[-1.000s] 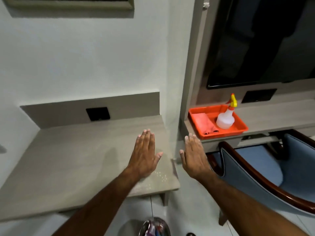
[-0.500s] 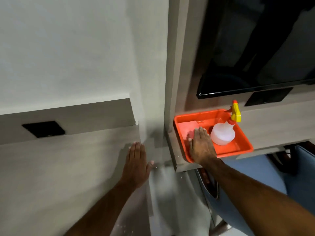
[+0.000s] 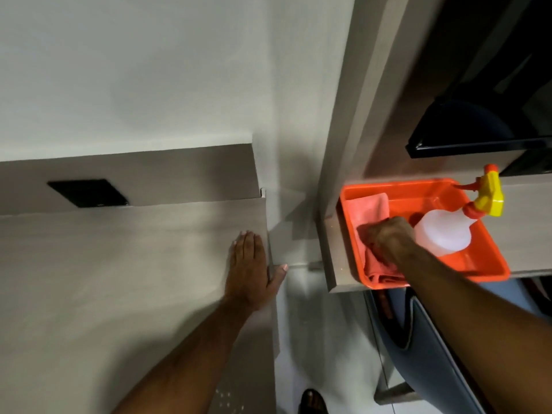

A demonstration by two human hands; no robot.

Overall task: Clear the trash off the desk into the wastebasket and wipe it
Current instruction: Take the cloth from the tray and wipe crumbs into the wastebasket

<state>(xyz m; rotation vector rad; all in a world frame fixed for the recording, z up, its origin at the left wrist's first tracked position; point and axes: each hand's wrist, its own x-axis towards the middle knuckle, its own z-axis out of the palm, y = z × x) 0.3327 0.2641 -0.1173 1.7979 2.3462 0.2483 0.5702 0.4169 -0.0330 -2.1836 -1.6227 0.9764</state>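
Observation:
The grey wood-grain desk (image 3: 119, 279) fills the left, and its top is bare apart from small white specks near the front right corner. My left hand (image 3: 249, 271) lies flat and open at the desk's right edge. On the shelf to the right sits an orange tray (image 3: 490, 264). Inside it lies a folded pink cloth (image 3: 372, 212), and my right hand (image 3: 389, 240) is closed on the cloth's near part. A translucent spray bottle (image 3: 442, 234) with a yellow and orange trigger lies in the tray beside that hand. The wastebasket is out of view.
A black socket plate (image 3: 88, 192) sits in the desk's back panel. A dark screen (image 3: 484, 144) hangs above the tray's shelf (image 3: 331, 252). A blue chair (image 3: 442, 354) with a wooden frame stands below the shelf at the right. White floor shows in the gap between desk and shelf.
My right hand moved from the gap beside the desk into the orange tray and closed on the pink cloth. The view swung right and closer. My left hand stayed flat on the desk.

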